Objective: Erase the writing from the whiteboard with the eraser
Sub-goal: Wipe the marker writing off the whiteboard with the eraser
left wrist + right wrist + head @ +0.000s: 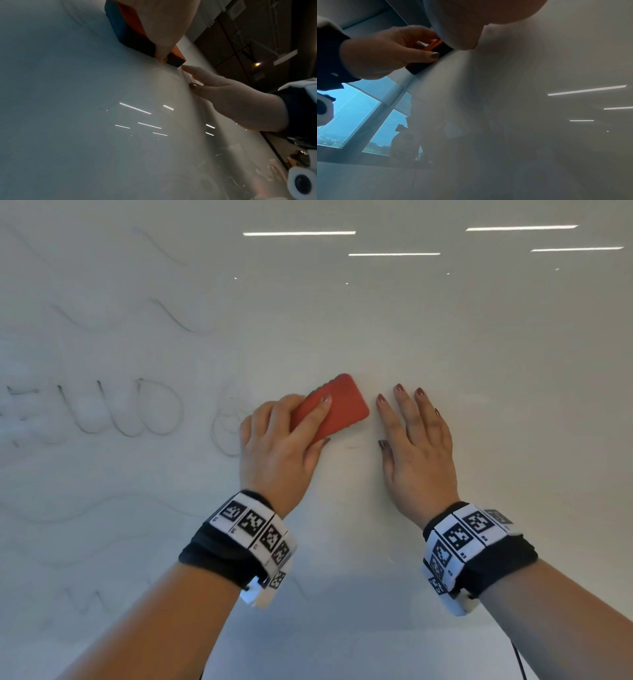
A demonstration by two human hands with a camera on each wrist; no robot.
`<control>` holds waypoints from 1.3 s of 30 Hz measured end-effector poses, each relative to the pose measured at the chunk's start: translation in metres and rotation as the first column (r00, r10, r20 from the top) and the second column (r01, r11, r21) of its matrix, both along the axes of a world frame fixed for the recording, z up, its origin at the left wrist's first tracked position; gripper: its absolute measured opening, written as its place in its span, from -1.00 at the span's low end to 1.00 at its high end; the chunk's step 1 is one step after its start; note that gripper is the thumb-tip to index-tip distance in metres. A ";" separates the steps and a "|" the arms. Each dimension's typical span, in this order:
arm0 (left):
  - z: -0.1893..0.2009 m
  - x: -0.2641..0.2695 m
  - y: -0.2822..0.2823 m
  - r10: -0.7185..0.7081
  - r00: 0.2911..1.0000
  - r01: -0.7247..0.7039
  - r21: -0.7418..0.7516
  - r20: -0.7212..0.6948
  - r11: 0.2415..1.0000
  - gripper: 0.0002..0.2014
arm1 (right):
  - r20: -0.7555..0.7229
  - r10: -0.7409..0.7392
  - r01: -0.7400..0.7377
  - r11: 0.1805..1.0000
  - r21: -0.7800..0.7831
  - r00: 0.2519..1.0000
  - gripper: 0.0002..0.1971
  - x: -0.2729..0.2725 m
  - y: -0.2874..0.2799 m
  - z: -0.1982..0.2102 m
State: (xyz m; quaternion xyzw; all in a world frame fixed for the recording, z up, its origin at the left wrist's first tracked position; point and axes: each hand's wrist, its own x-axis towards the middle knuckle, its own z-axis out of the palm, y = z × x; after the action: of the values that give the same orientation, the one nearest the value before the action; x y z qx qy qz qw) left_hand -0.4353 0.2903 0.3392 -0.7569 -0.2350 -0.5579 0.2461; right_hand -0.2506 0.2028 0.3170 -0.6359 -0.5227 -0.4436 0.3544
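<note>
A red eraser (337, 405) with a dark felt underside (137, 43) lies flat against the whiteboard (411, 337). My left hand (284, 436) grips it, fingers along its top and thumb on its lower edge; the grip also shows in the right wrist view, on the eraser (435, 44). My right hand (416, 436) rests flat on the board just right of the eraser, fingers straight and spread, holding nothing. Faint grey writing (137, 409) and wavy lines (178, 316) cover the board's left half, with a smudged circle (226, 426) right beside my left hand.
The board's right half carries only reflections of ceiling lights (298, 233). A window (359, 115) and a frame post (373, 117) show beyond the board's edge in the right wrist view. A dark cable (519, 659) hangs below my right forearm.
</note>
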 end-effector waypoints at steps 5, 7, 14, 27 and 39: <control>-0.017 0.016 -0.013 -0.014 0.998 0.015 0.025 -0.060 1.000 -0.54 | -0.011 0.028 -0.028 0.999 0.046 1.000 -0.39 0.006 -0.002 -0.010; -0.033 0.020 -0.018 -0.022 0.994 0.025 0.032 -0.106 0.999 -0.54 | -0.012 0.056 -0.055 0.997 0.050 0.998 -0.35 0.008 -0.004 -0.017; -0.078 0.010 -0.013 -0.020 0.990 0.023 0.023 -0.142 0.999 -0.53 | -0.026 0.106 -0.106 0.994 0.015 0.994 -0.28 0.012 -0.011 -0.031; -0.036 -0.024 0.002 0.076 0.997 -0.073 -0.074 0.033 0.995 -0.51 | -0.025 0.091 -0.090 0.996 0.024 0.996 -0.24 0.008 -0.008 -0.033; -0.103 -0.002 -0.014 -0.010 0.989 0.007 -0.024 -0.149 1.000 -0.56 | -0.046 0.128 -0.126 0.991 0.037 0.991 -0.23 0.007 -0.005 -0.042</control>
State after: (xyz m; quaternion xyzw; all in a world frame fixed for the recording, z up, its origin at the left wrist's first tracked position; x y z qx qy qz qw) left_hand -0.4376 0.2764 0.2362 -0.8003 -0.2194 -0.4981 0.2516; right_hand -0.2440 0.1974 0.2751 -0.6058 -0.5458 -0.4134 0.4053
